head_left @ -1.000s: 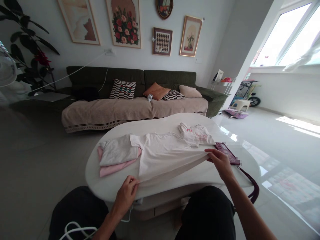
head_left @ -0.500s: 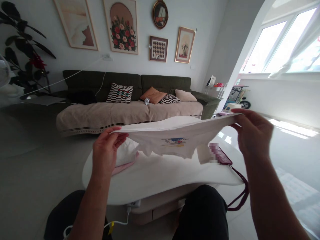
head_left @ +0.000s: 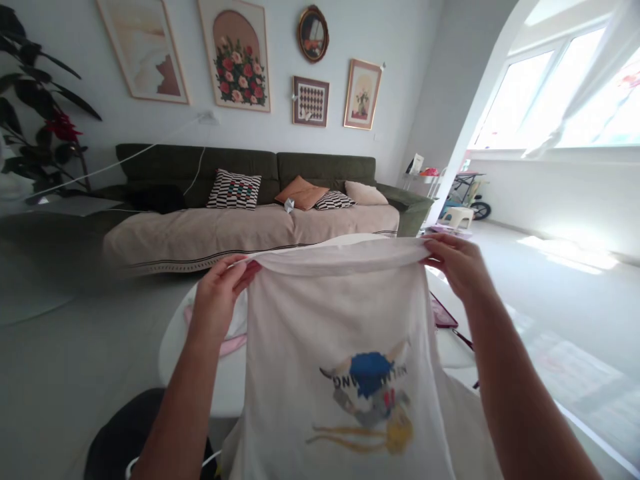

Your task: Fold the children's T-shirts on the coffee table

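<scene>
A white T-shirt [head_left: 340, 307] hangs upside down between my hands, its hem stretched out at the top. The printed picture on its front, with blue, grey and yellow parts and dark letters, shows inverted. My left hand [head_left: 223, 287] pinches one hem corner, and my right hand [head_left: 455, 263] pinches the other. The shirt's lower end runs down out of view toward my lap. Behind it, a white table [head_left: 180, 360] is largely covered. White and pink folded cloth [head_left: 235, 340] lies on the table by my left hand.
A dark red phone [head_left: 443, 312] with a strap lies on the table's right side, partly hidden by the shirt. Beyond the table stands a green sofa [head_left: 200, 173] with a beige cover and several cushions. A dark round object [head_left: 125, 433] is at lower left.
The shirt was spread nearly flat over the table; now it hangs down close to me with its print fully visible. My right hand has moved left, nearer my left hand.
</scene>
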### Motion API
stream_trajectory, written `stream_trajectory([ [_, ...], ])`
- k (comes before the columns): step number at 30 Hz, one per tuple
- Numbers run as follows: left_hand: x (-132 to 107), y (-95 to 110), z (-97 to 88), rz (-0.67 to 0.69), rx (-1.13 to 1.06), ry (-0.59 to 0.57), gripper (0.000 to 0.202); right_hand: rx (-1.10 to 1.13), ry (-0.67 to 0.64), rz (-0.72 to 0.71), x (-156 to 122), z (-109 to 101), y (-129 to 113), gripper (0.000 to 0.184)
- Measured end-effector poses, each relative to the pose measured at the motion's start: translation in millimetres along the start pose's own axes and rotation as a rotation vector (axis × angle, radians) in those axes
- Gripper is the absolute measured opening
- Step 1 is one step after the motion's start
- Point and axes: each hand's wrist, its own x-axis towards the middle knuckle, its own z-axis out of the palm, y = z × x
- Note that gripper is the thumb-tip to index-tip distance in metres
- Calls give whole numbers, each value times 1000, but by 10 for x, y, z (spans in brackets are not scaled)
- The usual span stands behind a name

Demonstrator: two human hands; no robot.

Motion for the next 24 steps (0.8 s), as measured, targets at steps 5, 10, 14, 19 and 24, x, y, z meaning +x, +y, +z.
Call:
stream_trajectory([
  [5,415,41,242,214,-33,90,21,74,59,-96,317,328,-5,24],
  [10,315,171,264,419,9,128,19,37,245,-261,248,238,35,28],
  [14,-44,-391,-39,182,322,87,23,-323,191,-54,-281,53,799,32],
  [19,-713,-1419,-469,-19,730,-2,22,-718,-20,240,-1127,-72,1763,26],
  [24,-1206,-1764,-735,-215,961,-286,26,-843,-177,340,-1564,-218,2092,11],
])
